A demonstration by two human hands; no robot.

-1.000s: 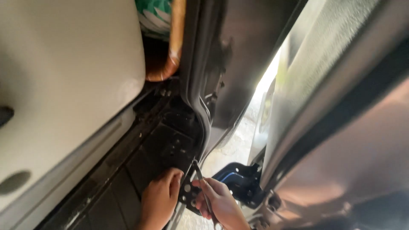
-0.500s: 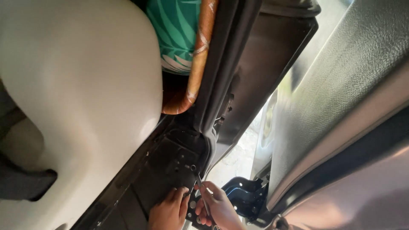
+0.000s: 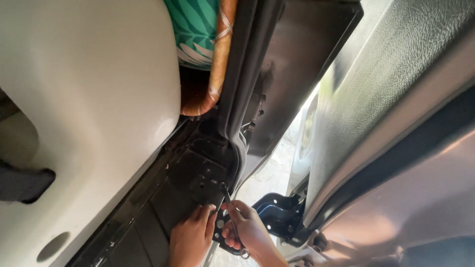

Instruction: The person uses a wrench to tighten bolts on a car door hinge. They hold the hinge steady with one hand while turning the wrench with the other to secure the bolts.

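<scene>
Low in the middle of the frame: I see my two hands working close together on the dark car door sill.
Left hand: it lies flat on the black sill panel, fingers stretched out and not closed on anything. The fingertips touch the edge of a small black metal bracket.
Right hand: it is curled around a thin metal wrench, holding it tight.
Wrench: it runs from just above my right hand down past my fingers. Its top end sits on the sill panel, by some small holes. Its ring end pokes out below my hand.
Bracket: it sits between my two hands, partly hidden by my fingers.
Upper left of the frame: a big pale car seat.
Top middle: a green patterned cloth with an orange strip beside it.
Right side: the grey open door, with bright ground showing in the gap.
</scene>
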